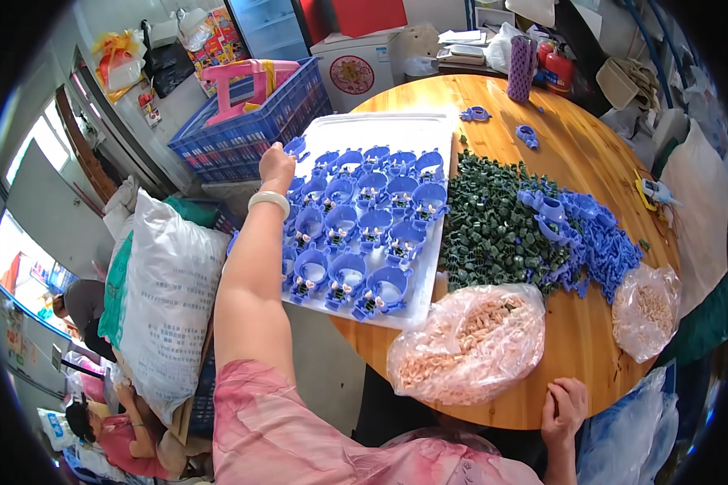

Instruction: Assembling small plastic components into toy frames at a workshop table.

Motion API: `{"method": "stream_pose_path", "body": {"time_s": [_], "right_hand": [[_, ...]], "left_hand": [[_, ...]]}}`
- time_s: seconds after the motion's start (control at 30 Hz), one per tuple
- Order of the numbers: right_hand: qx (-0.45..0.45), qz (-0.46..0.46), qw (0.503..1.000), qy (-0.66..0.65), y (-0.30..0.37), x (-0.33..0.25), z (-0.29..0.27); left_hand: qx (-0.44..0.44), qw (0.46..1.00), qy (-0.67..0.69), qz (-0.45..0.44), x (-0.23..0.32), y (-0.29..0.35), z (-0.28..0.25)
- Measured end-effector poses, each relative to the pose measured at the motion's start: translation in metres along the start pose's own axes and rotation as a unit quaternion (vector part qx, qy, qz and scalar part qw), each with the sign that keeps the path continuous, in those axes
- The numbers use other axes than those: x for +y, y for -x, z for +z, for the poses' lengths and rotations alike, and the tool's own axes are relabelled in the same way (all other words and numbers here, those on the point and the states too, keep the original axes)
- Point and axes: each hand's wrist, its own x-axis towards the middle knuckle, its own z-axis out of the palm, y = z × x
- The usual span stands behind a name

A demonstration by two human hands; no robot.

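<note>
My left hand (277, 167) is stretched out to the far left corner of a white tray (380, 131). Its fingers are closed on a small blue plastic part (298, 147) at the tray's edge. Rows of blue ring-shaped plastic parts (347, 273) cover most of the tray, many with small dark and pale pieces on their near sides. At the near edge of the round table, my right hand (564, 412) rests with its fingers curled; what they hold, if anything, is hidden. A clear bag of small pale pink pieces (467, 343) lies to its left.
Dark green small parts (493, 218) are heaped right of the tray, beside a blue heap (598, 242). A smaller bag (647, 314) sits at the wooden table's (623, 178) right edge. A blue crate (251, 121) and white sack (170, 299) stand left; another person (125, 436) sits lower left.
</note>
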Motion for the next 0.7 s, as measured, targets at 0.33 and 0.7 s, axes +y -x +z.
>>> {"method": "stream_pose_path", "body": {"time_s": [0.33, 0.7], "right_hand": [[0.002, 0.003, 1.0, 0.009, -0.003, -0.005, 0.004], [0.006, 0.004, 1.0, 0.005, -0.005, -0.007, 0.002]], "left_hand": [[-0.058, 0.998, -0.028, -0.014, -0.004, 0.0, 0.036], [-0.096, 0.995, -0.026, -0.022, -0.005, 0.002, 0.044]]}}
